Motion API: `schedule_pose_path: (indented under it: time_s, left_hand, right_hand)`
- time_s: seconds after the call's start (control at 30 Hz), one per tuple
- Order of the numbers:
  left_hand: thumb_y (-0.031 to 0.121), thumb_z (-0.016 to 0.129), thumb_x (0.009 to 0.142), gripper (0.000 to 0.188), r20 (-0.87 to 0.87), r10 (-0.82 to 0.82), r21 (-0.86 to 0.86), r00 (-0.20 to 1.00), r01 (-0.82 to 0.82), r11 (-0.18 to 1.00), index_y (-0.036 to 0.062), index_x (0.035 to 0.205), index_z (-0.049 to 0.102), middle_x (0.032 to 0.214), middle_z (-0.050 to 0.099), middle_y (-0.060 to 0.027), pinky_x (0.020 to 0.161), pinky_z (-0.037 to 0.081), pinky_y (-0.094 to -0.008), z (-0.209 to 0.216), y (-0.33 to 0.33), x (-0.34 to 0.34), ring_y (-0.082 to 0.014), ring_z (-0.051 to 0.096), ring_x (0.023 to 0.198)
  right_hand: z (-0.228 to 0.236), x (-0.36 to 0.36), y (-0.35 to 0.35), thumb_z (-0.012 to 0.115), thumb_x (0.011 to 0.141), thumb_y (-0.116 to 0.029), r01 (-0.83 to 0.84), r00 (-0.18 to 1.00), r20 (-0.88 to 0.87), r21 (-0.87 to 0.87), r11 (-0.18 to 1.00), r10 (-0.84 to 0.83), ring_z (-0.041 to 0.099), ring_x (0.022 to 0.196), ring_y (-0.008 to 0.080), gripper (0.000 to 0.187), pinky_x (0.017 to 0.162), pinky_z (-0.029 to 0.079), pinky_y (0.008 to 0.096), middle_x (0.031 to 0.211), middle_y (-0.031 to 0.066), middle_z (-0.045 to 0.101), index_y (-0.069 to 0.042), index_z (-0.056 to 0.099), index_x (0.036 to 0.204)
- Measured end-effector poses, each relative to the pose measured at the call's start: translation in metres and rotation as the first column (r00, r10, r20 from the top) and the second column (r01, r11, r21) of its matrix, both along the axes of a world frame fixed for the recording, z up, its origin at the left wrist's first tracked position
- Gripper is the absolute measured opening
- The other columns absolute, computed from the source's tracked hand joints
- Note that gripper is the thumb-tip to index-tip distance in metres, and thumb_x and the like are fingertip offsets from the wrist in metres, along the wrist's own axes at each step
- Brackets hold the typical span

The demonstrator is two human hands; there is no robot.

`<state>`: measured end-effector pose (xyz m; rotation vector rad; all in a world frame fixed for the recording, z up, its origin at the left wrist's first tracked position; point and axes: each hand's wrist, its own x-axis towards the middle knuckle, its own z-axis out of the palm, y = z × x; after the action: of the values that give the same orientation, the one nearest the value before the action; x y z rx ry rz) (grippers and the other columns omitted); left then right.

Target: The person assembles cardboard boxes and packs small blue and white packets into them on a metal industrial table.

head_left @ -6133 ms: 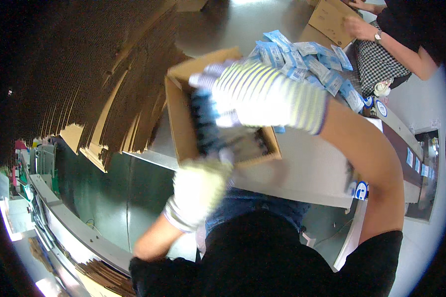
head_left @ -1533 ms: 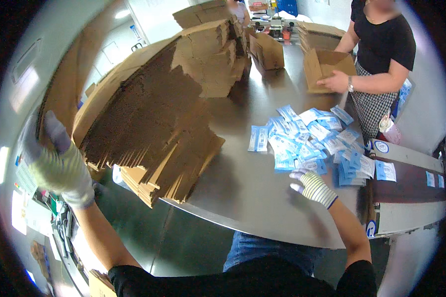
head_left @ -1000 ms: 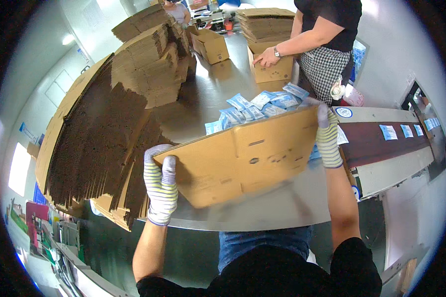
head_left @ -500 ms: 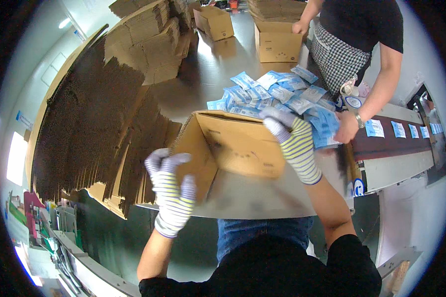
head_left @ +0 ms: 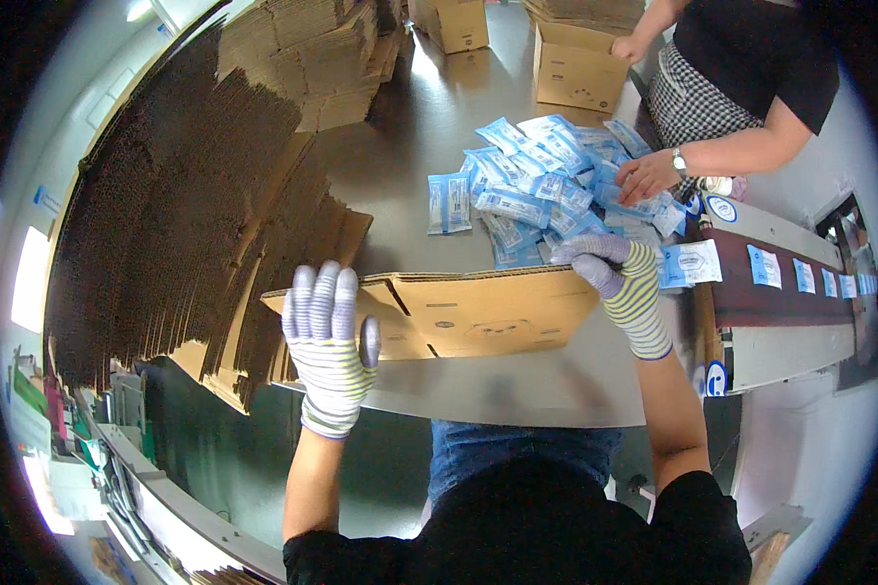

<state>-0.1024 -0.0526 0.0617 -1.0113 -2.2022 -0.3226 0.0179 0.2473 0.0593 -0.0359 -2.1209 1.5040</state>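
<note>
left hand [head_left: 330, 351]: open, fingers straight | right hand [head_left: 622, 283]: gripping carton [head_left: 502, 314] edge | carton: seemingly flatter than before

Here's the cardboard box [head_left: 502, 310], brown, its long side broadside on, dark marks printed across it! A slit parts the left panel from the wider right one. It's tilted over the near part of the surface [head_left: 517, 390], right hand [head_left: 632, 288] gripping its top right corner, left hand [head_left: 327, 341] flat-palmed at its left end!
</note>
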Motion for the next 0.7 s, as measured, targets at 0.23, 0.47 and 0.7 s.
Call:
schedule_pose_path:
  time_s: [0.23,0.47,0.7]
  left_hand:
    - [0.013,0.055,0.079,0.019,0.003,-0.208,0.143,0.978,0.205,0.968,0.0078,0.097,0.057,0.107,0.057,-0.0131,0.102,0.032,-0.0535,-0.014,-0.026,0.027,-0.0381,0.05,0.114]
    - [0.029,0.057,0.069,0.013,0.129,-0.492,-0.183,0.861,0.508,0.842,0.0219,0.069,0.046,0.068,0.043,-0.0006,0.07,0.039,-0.0414,0.004,-0.017,0.057,-0.0225,0.048,0.071]
    - [0.031,0.057,0.079,0.015,0.406,-0.579,-0.187,0.707,0.684,0.705,0.0168,0.081,0.06,0.066,0.057,-0.0068,0.062,0.046,-0.0427,-0.012,0.032,0.028,-0.0278,0.057,0.063]
  right_hand:
    - [-0.004,-0.001,-0.009,0.061,0.087,-0.01,0.057,0.996,-0.062,-0.012,0.998,-0.057,0.064,0.087,0.0154,0.017,0.083,0.049,0.0282,0.092,0.0077,0.07,-0.001,0.067,0.1]
    - [0.011,-0.009,-0.024,0.065,0.084,-0.026,0.076,0.997,0.007,0.309,0.948,-0.082,0.061,0.103,0.0278,0.041,0.092,0.045,0.0353,0.107,0.0177,0.065,0.001,0.06,0.114]
    - [0.057,0.001,-0.038,0.071,0.074,-0.04,-0.033,0.995,0.089,0.737,0.675,-0.049,0.066,0.074,0.0296,0.054,0.069,0.051,0.0363,0.083,0.0179,0.067,-0.001,0.063,0.111]
